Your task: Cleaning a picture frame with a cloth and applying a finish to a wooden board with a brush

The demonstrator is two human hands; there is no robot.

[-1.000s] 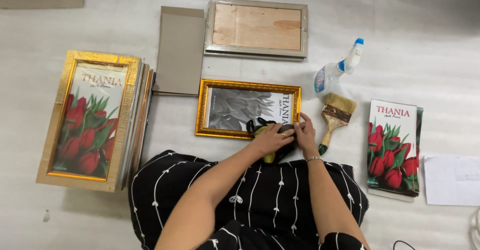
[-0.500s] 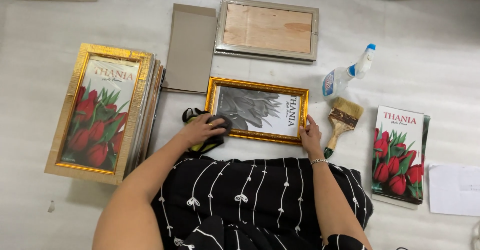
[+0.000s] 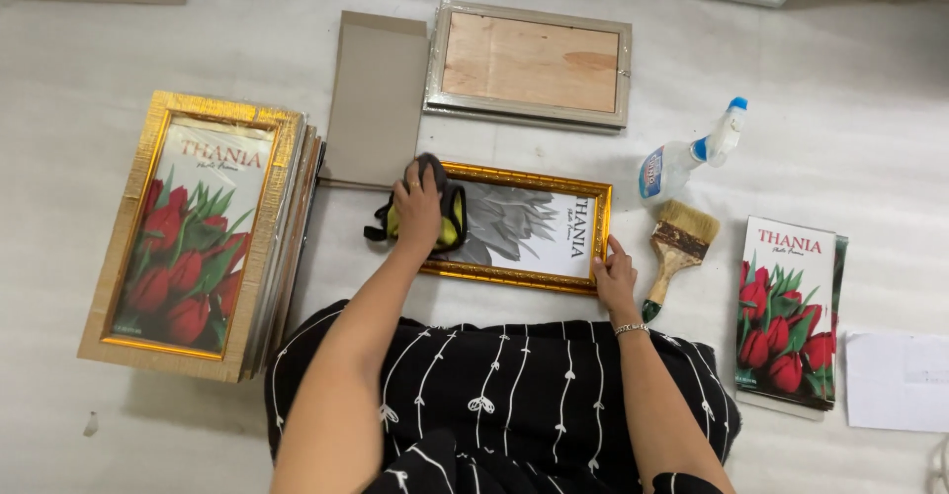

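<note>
Now, the moment line by line:
Step in hand: wiping the glass of the small gold picture frame point(image 3: 516, 229), which lies flat on the floor at the centre of the view.
Left hand: the left hand point(image 3: 419, 209) presses a dark and yellow cloth point(image 3: 427, 219) onto the left end of the frame; the fingers lie flat over the cloth, holding it down rather than pinching it.
Right hand: the right hand point(image 3: 615, 278) rests at the frame's lower right corner, fingertips spread and touching the gold edge, with nothing held in it.
Doing it well: in my judgement, keep the right hand bracing that corner so the frame does not slide, run the cloth in even strokes into the corners, and keep bare fingers off the glass.
Nearby: a spray bottle point(image 3: 684, 156) and a paint brush point(image 3: 674, 247) lie just right of the frame; a stack of gold frames with a red tulip print point(image 3: 193, 235) sits at the left, a tulip print point(image 3: 789, 308) at the right, a grey board point(image 3: 376, 98) and a silver frame lying face down point(image 3: 531, 63) above.
Change since half a second ago: the cloth hand has moved from the frame's lower left corner up to the upper left; the right hand keeps its corner.
</note>
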